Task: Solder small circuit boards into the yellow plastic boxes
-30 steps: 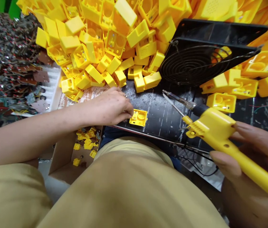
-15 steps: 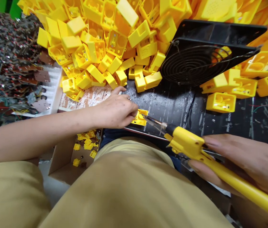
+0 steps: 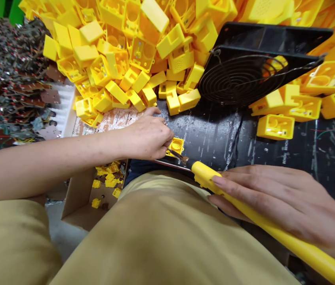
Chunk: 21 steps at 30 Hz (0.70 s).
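The left hand, its grip hidden, bends over a yellow case at the surface's near edge, seemingly steadying it, as the right hand pinches a soldering iron angled toward it.

Catalogued from my remote feed: one bench, black-surfaced, scuffed, white-lettered, which ran to 3 o'clock; one open cardboard carton, which sat lower, at 8 o'clock; grey floor, which showed beside it.
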Tool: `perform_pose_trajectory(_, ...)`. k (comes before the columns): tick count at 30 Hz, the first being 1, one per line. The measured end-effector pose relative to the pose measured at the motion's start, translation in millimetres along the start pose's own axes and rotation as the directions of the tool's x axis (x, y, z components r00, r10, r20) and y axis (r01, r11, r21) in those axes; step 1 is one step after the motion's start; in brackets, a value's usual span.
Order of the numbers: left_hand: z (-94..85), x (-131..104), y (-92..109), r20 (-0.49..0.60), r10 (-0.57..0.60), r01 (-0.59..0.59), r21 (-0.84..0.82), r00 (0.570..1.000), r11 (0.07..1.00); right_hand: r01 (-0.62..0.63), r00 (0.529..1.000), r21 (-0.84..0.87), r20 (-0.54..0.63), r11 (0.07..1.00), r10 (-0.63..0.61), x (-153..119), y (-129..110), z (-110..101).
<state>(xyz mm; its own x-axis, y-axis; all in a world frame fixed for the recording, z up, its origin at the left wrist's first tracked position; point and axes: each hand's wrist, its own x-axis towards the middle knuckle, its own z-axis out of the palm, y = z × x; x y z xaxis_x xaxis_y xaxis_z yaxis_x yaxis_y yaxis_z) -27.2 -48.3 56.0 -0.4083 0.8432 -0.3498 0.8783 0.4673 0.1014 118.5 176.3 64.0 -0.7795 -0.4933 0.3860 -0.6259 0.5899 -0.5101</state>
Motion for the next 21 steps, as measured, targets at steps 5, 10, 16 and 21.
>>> perform_pose_trajectory(5,-5.3,2,1,0.053,0.01,-0.012,0.043,0.999,0.999,0.036,0.998,-0.063,-0.041,0.997,-0.039,-9,10,-8)
perform_pose_trajectory(10,-10.4,3,2,0.085,0.003,-0.007,0.048,0.996,0.999,-0.01,0.997,-0.072,-0.083,0.997,0.004,-22,14,-8)
perform_pose_trajectory(16,-9.7,3,0,0.062,0.036,-0.038,0.026,0.997,0.999,-0.047,0.994,-0.072,-0.102,0.996,0.039,-22,12,-7)
perform_pose_trajectory(21,-8.8,2,-2,0.028,0.046,-0.047,0.032,0.999,0.998,-0.071,0.988,-0.041,-0.139,0.997,0.065,-24,11,-4)
